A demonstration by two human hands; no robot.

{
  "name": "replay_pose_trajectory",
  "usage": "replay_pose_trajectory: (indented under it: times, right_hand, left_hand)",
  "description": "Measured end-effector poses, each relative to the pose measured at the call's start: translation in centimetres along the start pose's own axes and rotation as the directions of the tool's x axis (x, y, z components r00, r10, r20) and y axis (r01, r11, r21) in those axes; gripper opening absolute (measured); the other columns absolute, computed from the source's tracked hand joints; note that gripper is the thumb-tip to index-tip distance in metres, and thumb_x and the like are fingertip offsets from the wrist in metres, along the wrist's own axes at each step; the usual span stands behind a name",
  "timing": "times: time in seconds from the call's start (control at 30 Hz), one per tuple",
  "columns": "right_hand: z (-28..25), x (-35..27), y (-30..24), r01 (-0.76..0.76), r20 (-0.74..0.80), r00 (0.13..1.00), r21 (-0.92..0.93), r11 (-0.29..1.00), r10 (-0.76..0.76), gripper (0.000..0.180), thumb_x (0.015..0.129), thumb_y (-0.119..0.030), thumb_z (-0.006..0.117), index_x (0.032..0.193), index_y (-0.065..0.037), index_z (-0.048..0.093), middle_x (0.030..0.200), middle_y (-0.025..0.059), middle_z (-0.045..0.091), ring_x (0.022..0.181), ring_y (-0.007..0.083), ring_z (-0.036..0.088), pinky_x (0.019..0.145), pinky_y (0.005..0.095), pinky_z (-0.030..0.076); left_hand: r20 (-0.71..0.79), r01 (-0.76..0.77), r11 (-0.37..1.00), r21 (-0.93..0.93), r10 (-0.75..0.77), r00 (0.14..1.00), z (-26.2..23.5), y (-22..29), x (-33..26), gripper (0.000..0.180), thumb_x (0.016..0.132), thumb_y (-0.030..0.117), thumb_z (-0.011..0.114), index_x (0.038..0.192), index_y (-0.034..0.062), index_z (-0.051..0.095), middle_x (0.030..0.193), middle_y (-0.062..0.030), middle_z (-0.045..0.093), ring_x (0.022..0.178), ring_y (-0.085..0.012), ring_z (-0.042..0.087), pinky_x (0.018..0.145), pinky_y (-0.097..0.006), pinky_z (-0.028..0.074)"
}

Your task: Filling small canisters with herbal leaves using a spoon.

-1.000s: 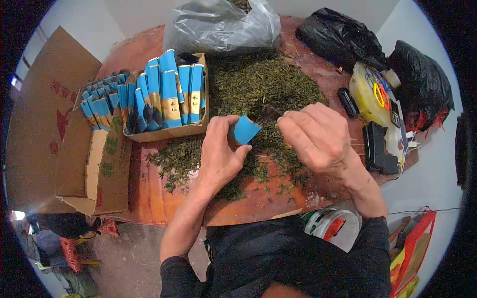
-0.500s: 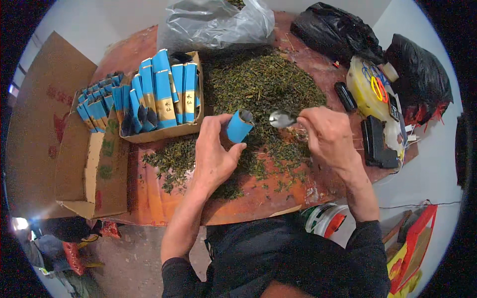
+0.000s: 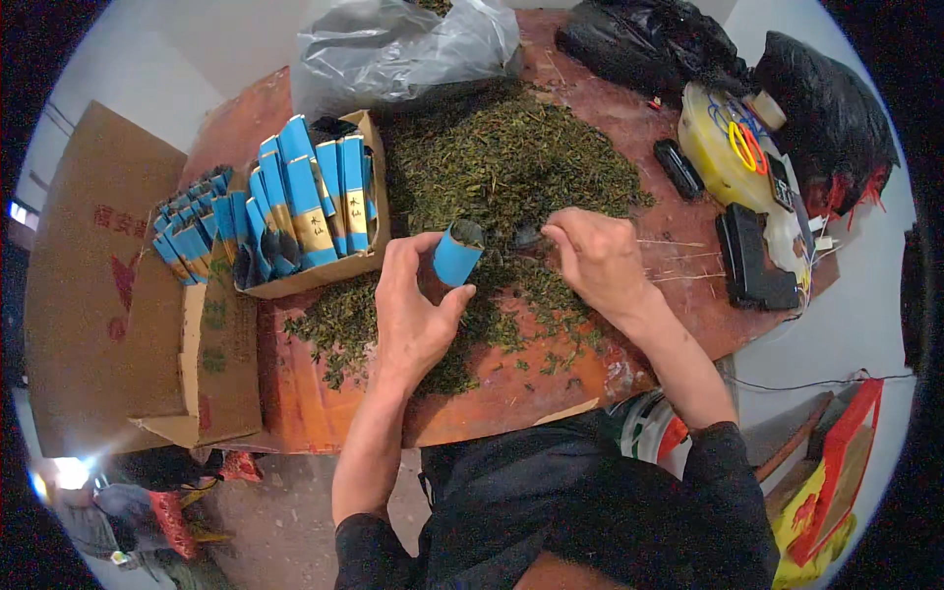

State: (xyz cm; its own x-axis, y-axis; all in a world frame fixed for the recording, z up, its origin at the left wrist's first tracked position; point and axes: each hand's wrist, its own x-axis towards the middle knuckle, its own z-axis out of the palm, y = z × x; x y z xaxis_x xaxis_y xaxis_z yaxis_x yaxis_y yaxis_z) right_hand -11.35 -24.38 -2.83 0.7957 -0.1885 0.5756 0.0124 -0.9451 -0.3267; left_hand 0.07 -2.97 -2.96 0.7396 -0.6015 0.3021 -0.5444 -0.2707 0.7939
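Between the thumb and fingers of my left hand (image 3: 411,320) is a blue paper packet (image 3: 456,258), its open top facing up and toward me. Dark leaves show at its mouth. My right hand (image 3: 602,261) pinches the handle of a metal spoon (image 3: 528,238). The spoon's bowl sits at the near edge of a large heap of dried green-brown tea leaves (image 3: 501,157), just right of the packet, and is partly hard to make out against the leaves. More loose leaves lie scattered below both hands.
Left of the heap, a cardboard tray (image 3: 320,275) holds several upright blue-and-tan packets (image 3: 313,211). A larger open carton (image 3: 98,285) with more packets stands beside it. A clear plastic bag (image 3: 403,59) and black bags (image 3: 654,44) are behind; a black device (image 3: 755,258) lies right.
My right hand has moved left with the spoon, whose bowl is now down at the leaves closer to the packet. The packet stays in my left hand. The whole view has shifted slightly.
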Motion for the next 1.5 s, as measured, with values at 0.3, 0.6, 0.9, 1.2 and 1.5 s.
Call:
replay_pose_trajectory:
  times: [0.3, 0.6, 0.9, 1.2, 1.5]
  right_hand:
    - [1.7, -0.4, 0.5, 0.007, -0.145, 0.989, 0.117, 0.993, 0.011, 0.003, 0.091, -0.003, 0.069, 0.090, -0.001, 0.068, 0.077, 0.0136, 0.069, 0.066, 0.0302, 0.069, 0.060, 0.0379, 0.053]
    - [1.5, -0.5, 0.8, 0.024, -0.218, 0.976, 0.110, 0.994, 0.001, 0.002, 0.091, 0.001, 0.068, 0.092, 0.000, 0.069, 0.079, 0.0133, 0.070, 0.067, 0.0276, 0.070, 0.059, 0.0357, 0.053]
    - [0.9, -0.4, 0.8, -0.049, -0.195, 0.977, 0.170, 0.984, 0.083, 0.004, 0.092, 0.002, 0.066, 0.093, 0.000, 0.069, 0.079, 0.0123, 0.071, 0.064, 0.0230, 0.070, 0.058, 0.0324, 0.053]
    - [-0.4, 0.3, 0.3, -0.037, -0.218, 0.973, 0.157, 0.987, 0.071, 0.002, 0.093, 0.000, 0.068, 0.093, 0.000, 0.070, 0.079, 0.0111, 0.071, 0.065, 0.0199, 0.071, 0.058, 0.0305, 0.054]
    - [-2.3, 1.6, -0.9, -0.007, -0.235, 0.970, 0.219, 0.976, 0.060, 0.004, 0.088, 0.000, 0.071, 0.091, -0.002, 0.069, 0.080, 0.0120, 0.071, 0.066, 0.0251, 0.070, 0.059, 0.0341, 0.054]
  left_hand:
    - [-0.012, -0.014, 1.000, 0.014, 0.014, 1.000, 0.0, -0.4, -0.3, 0.061, 0.070, 0.001, 0.084, 0.125, 0.0028, 0.057, 0.115, -0.0132, 0.062, 0.111, -0.0291, 0.063, 0.098, -0.038, 0.050]
    - [-0.027, -0.032, 0.999, -0.031, 0.031, 0.999, 0.1, -0.4, -0.2, 0.058, 0.071, -0.001, 0.084, 0.122, 0.0020, 0.057, 0.115, -0.0156, 0.059, 0.107, -0.0336, 0.064, 0.090, -0.040, 0.053]
    - [-0.027, -0.049, 0.999, -0.016, 0.049, 0.998, 0.2, -0.8, -0.3, 0.056, 0.073, 0.003, 0.083, 0.123, 0.0024, 0.058, 0.114, -0.0151, 0.059, 0.106, -0.0337, 0.064, 0.089, -0.041, 0.054]
    - [-0.025, -0.008, 1.000, -0.005, 0.007, 1.000, 0.0, -0.3, -0.3, 0.058, 0.072, 0.002, 0.084, 0.124, 0.0031, 0.059, 0.115, -0.0139, 0.063, 0.110, -0.0297, 0.064, 0.096, -0.038, 0.051]
    - [-0.015, 0.034, 0.998, -0.056, -0.035, 0.999, -0.1, -0.1, -0.3, 0.058, 0.072, 0.004, 0.084, 0.123, 0.0030, 0.058, 0.115, -0.0149, 0.062, 0.112, -0.0325, 0.064, 0.097, -0.040, 0.050]
